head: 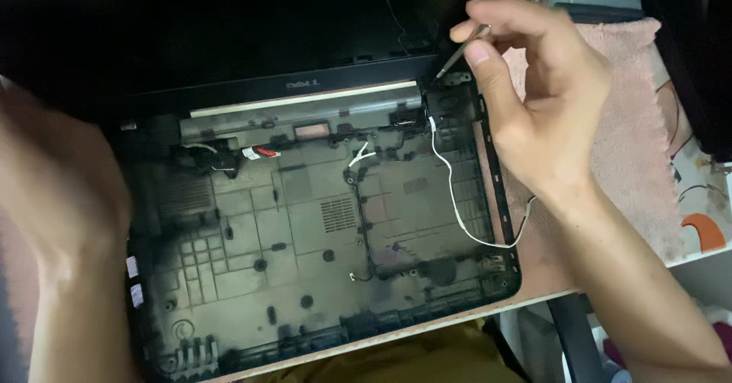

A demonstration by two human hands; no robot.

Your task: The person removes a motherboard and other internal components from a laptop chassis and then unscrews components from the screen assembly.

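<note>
An opened laptop base [305,238], a bare dark plastic shell with the internals out, lies in front of me with its dark screen lid [229,40] standing behind it. My right hand [534,101] pinches thin metal tweezers [461,51], their tip at the right hinge corner [450,86]. A white cable [450,192] runs from that corner down and over the right edge. My left hand [53,192] is blurred at the left side of the shell, resting against its edge; whether it grips anything is unclear.
A pink towel [633,124] lies under and to the right of the laptop. An orange object [705,230] and thin wires [686,147] sit at the far right. The table's front edge [457,318] runs just below the shell.
</note>
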